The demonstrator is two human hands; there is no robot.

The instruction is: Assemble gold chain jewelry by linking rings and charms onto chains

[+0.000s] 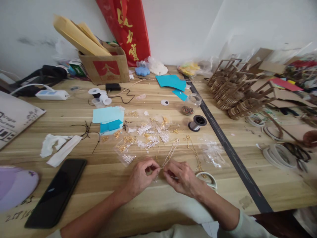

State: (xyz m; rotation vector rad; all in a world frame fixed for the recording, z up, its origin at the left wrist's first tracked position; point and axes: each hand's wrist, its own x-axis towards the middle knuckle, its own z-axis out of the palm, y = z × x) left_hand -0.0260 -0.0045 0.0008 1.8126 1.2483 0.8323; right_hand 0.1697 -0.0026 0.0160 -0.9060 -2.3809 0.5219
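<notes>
Above the front part of the wooden table, my left hand [146, 172] pinches a thin silver chain [169, 153] between thumb and fingertips. My right hand [179, 175] is closed close beside it, its fingertips at the same stretch of chain; what exactly they grip is too small to make out. The chain lies away from me towards a ring at its far end. Right of it rests a gold chain [195, 153]. Just beyond my hands, small silver findings [151, 142] and gold findings [128, 138] lie in little piles on clear bags.
A spool of wire [197, 123] and a glass jar [194, 99] with beads stand beyond. A black phone [56, 193] lies at left, a white tape roll [206, 180] by my right wrist. Brown woven baskets [237, 96], scissors [298, 155] and a cardboard box [105, 67] surround the work area.
</notes>
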